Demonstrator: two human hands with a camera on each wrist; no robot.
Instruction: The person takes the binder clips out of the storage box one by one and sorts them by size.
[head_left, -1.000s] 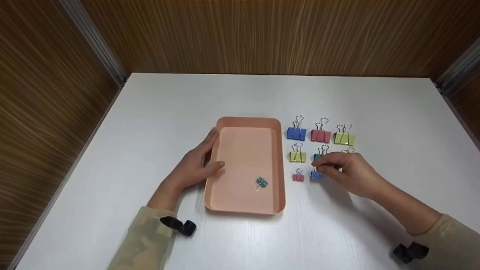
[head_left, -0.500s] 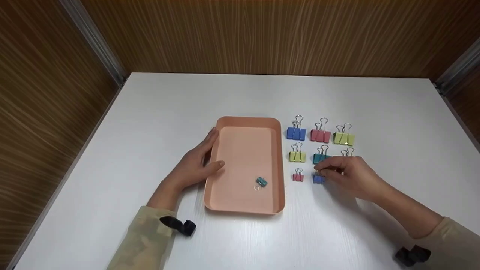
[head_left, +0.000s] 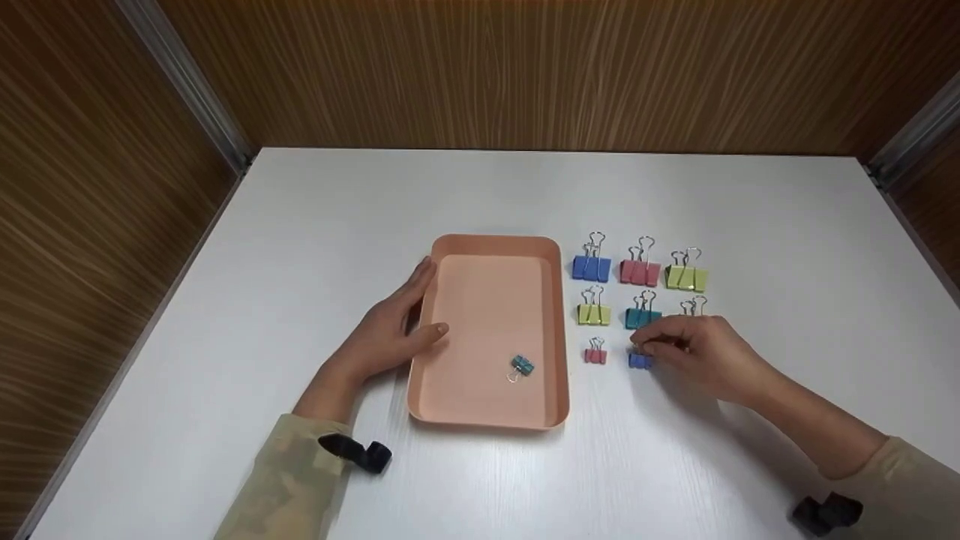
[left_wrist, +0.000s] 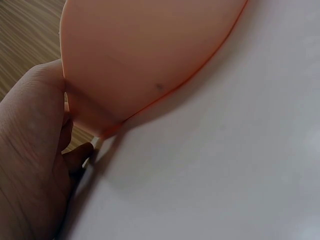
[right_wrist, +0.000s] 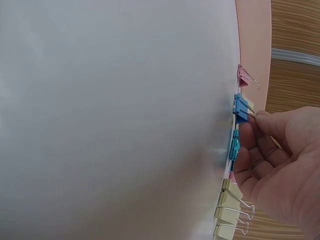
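A: Right hand (head_left: 705, 356)?
B: Pinching the wire handle of the small blue clip (head_left: 640, 361). The clip sits on the table (head_left: 315, 225), at 3 o'clock of the tray (head_left: 559, 330), and the fingertips (right_wrist: 254, 120) meet right at its handle.

A: Left hand (head_left: 386, 330)?
B: Flat and relaxed against the tray's 9 o'clock wall, thumb over the rim. It grips nothing.

A: Clip count?
B: Nine visible. One small teal clip (head_left: 521, 366) in the tray, toward its 5 o'clock corner. Eight on the table in a grid. Far row: big blue (head_left: 592, 266), big pink (head_left: 640, 271), big yellow-green (head_left: 687, 277). Middle row: mid yellow-green (head_left: 593, 313), mid teal (head_left: 642, 317), plus one more at 3 o'clock of that, where only the handles (head_left: 694, 305) show over the hand. Near row: small pink (head_left: 595, 355) and the small blue one.

A: Anything in the way?
B: The right hand hides that last clip's body, so I can't tell its colour. Small pink lies between small blue and the tray wall. One tray, one table; wood panel walls (head_left: 525, 67) at 12, 9 and 3 o'clock.
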